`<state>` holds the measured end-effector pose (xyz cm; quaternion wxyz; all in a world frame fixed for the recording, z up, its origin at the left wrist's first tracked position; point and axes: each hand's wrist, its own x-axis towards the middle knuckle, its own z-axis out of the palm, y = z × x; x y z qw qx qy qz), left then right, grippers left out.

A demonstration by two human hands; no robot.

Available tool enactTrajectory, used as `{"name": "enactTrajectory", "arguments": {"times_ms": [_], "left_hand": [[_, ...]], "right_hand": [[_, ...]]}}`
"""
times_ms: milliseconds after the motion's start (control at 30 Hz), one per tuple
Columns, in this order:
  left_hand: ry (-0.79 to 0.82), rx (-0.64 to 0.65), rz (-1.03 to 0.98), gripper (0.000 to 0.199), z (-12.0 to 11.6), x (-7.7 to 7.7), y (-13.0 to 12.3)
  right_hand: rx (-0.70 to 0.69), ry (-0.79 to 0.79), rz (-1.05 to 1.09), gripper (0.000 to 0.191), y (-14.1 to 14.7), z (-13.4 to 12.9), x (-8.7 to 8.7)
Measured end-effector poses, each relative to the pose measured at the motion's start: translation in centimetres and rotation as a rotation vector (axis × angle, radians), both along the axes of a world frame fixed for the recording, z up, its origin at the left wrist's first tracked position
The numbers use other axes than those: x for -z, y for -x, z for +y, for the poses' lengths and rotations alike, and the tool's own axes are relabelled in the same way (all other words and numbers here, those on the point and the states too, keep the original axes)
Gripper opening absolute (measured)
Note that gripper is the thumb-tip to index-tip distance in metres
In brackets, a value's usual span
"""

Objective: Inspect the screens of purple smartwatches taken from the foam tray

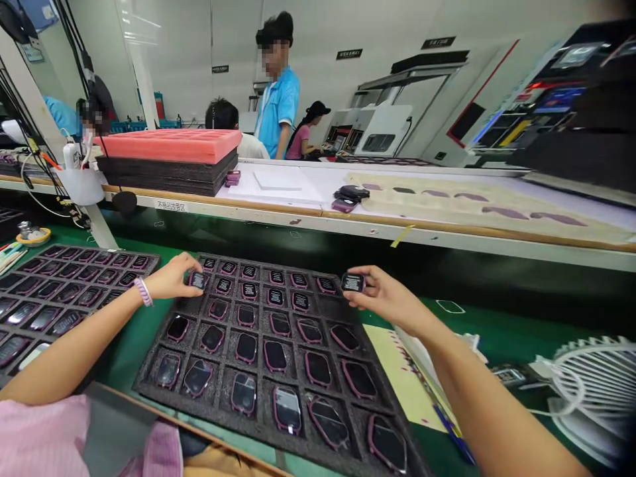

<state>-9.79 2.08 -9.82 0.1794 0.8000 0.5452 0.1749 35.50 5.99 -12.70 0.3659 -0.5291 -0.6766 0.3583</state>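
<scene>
My left hand pinches a smartwatch body with a lit screen above the left side of a black foam tray. At the tray's far right corner, my right hand grips a second smartwatch body, its screen also showing text. Most of the tray's pockets hold purple-rimmed watch bodies. Those in the far rows have lit text on their screens, while the nearer ones, such as this watch, are dark. One pocket beside each hand is bare.
Another filled watch tray lies at left. Yellow paper and a blue pen lie right, near a white fan. A shelf behind bears a pink foam tray stack and several watch parts. Other people are beyond.
</scene>
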Motion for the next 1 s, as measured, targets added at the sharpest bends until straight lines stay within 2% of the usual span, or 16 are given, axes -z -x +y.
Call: {"name": "enactTrajectory", "arguments": {"times_ms": [100, 233, 400, 433, 500, 567, 633, 733, 800, 867, 933, 1000], "left_hand": [[0.107, -0.015, 0.1, 0.051, -1.0, 2.8, 2.2], [0.191, -0.004, 0.097, 0.056, -1.3, 4.8, 3.1], [0.153, -0.035, 0.091, 0.079, -1.4, 5.2, 2.9], [0.127, -0.04, 0.1, 0.08, -1.5, 5.0, 2.7], [0.067, -0.046, 0.121, 0.069, -1.8, 4.5, 1.7], [0.014, -0.041, 0.152, 0.048, -2.0, 3.9, -0.1], [0.01, -0.04, 0.235, 0.036, -2.1, 3.6, -2.6], [0.046, -0.056, 0.388, 0.04, -2.0, 3.8, -6.1], [0.05, -0.081, 0.408, 0.042, -2.0, 4.2, -7.7], [0.057, -0.087, 0.385, 0.036, -2.0, 4.3, -8.4], [0.081, -0.077, 0.339, 0.025, -2.0, 3.9, -8.6], [0.101, -0.07, 0.26, 0.02, -1.7, 2.8, -8.4]], "right_hand": [[0.001, -0.141, -0.309, 0.067, -2.5, 0.6, 3.1], [-0.079, -0.22, -0.42, 0.058, -2.7, 1.2, 5.2], [-0.149, -0.205, -0.647, 0.048, -1.7, 1.8, 6.2], [-0.141, -0.213, -0.693, 0.048, -1.6, 1.8, 5.9], [-0.128, -0.262, -0.741, 0.048, -0.7, 1.6, 4.9], [-0.164, -0.336, -0.743, 0.042, 1.3, 1.0, 3.3], [-0.289, -0.402, -0.746, 0.029, 4.8, -0.3, 1.7], [-0.473, -0.396, -0.803, 0.015, 11.1, -2.6, 0.4], [-0.513, -0.373, -0.905, 0.013, 14.6, -3.8, 0.5], [-0.484, -0.388, -0.949, 0.015, 16.7, -4.4, 1.0], [-0.479, -0.419, -0.967, 0.013, 17.5, -4.5, 1.7], [-0.483, -0.432, -0.946, 0.009, 17.4, -4.2, 2.5]]}}
